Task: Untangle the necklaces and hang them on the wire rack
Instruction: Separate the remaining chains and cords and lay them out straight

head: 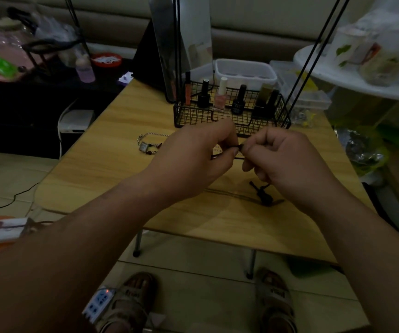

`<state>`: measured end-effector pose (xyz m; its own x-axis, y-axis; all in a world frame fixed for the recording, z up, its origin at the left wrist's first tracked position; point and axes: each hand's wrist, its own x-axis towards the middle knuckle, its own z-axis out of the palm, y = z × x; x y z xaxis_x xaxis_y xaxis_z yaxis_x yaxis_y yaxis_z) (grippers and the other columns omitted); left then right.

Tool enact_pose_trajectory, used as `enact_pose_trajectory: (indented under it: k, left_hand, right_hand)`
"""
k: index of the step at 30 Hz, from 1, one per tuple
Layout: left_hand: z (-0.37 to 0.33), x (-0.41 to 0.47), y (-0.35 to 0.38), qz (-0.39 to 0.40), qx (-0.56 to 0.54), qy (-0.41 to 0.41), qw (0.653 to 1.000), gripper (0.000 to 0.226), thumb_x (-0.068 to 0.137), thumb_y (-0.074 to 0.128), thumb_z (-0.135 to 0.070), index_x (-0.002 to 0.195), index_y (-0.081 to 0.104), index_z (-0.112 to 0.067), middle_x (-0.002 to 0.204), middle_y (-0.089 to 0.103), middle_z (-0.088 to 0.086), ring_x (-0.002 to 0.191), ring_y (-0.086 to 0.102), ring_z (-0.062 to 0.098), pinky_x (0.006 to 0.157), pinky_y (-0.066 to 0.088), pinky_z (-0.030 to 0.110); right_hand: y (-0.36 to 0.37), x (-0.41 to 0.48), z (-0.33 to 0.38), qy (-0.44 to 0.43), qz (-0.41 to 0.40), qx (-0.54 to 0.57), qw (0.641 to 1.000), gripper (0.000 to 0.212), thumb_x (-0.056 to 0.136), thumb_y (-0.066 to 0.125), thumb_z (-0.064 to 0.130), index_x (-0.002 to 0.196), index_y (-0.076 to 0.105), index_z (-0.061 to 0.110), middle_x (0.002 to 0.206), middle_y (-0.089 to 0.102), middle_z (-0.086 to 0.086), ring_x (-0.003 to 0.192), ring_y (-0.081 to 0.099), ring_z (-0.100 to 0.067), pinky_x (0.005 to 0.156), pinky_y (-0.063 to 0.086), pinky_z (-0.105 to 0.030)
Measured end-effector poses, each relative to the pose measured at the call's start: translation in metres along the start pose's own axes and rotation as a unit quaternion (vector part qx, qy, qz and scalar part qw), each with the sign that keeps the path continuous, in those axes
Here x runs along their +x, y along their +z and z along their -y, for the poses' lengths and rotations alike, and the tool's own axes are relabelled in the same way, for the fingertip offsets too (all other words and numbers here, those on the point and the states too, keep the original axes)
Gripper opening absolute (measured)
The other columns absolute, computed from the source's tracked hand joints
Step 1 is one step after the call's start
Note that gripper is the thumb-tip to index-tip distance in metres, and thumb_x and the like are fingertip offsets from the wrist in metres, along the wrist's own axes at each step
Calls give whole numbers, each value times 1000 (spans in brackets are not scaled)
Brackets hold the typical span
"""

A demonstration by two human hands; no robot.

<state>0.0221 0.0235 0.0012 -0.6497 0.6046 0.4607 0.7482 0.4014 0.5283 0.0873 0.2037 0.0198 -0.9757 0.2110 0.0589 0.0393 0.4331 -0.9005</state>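
Both hands are raised over the middle of the wooden table [102,169]. My left hand [193,157] and my right hand [282,162] meet fingertip to fingertip, each pinching a thin black necklace cord [238,147] between them. The cord's dark pendant and knot [264,193] lie on the table under my right hand. A silver chain with a square pendant [145,144] rests left of my left hand. The black wire rack [191,115] stands just behind the hands; its tall thin black rods [313,54] rise up to the top of the view.
Several nail polish bottles [220,94] fill the wire basket. A white tub [245,70] and clear boxes sit behind it. A mirror [181,44] leans at the back. A power strip [97,304] and my sandalled feet are on the floor below the table edge.
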Motion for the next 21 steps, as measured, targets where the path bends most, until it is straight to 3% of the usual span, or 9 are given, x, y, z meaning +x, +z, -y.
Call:
enact_pose_trajectory:
  k: [2,5,7,9,11,16,21]
  left_hand:
    - [0,0,2,-17,13,11,1000,5,96,70,-20,94,65,-19,63,49,-23,58,48,-2,53,34,25]
    - [0,1,3,-37,-4,3,999,6,94,71,-18,93,66,-18,65,54,-25,54,50,1,52,35,20]
    - [0,2,2,-40,-73,-28,996,5,95,70,-15,93,66,-15,72,63,-22,52,54,9,50,38,17]
    - [-2,4,-2,-30,-177,-71,981,3,98,67,-10,96,64,-9,76,69,-8,52,60,16,49,44,20]
    - [-3,4,-5,-12,-245,-103,964,2,100,63,-5,99,62,-3,74,72,2,50,59,13,49,44,19]
    - [1,2,-6,40,-174,-90,980,5,99,68,-13,103,66,-15,77,68,-8,60,64,19,51,48,20]
    - [4,4,-5,74,-156,-111,979,8,97,72,-21,104,70,-24,84,72,-9,65,60,-1,56,46,20]
  right_hand:
    - [1,0,0,15,7,10,1000,7,96,65,15,91,70,13,69,73,2,51,54,-10,47,42,-26]
    - [3,1,1,44,27,57,997,9,97,62,14,92,68,10,68,71,0,48,52,-10,45,38,-25]
    - [2,1,3,61,45,110,991,9,98,59,12,93,66,9,67,69,-1,47,49,-11,44,36,-23]
    - [1,2,5,69,55,147,985,10,99,57,12,93,65,11,66,66,-1,47,48,-11,43,34,-21]
    - [-1,2,6,68,55,153,984,13,99,56,12,89,65,13,64,65,-1,46,47,-11,43,34,-21]
    - [-1,2,4,47,47,108,992,12,98,58,12,89,65,10,64,65,-1,47,47,-10,43,34,-21]
    - [-3,3,2,47,32,95,994,13,98,56,14,89,66,12,65,66,0,48,46,-10,44,34,-21]
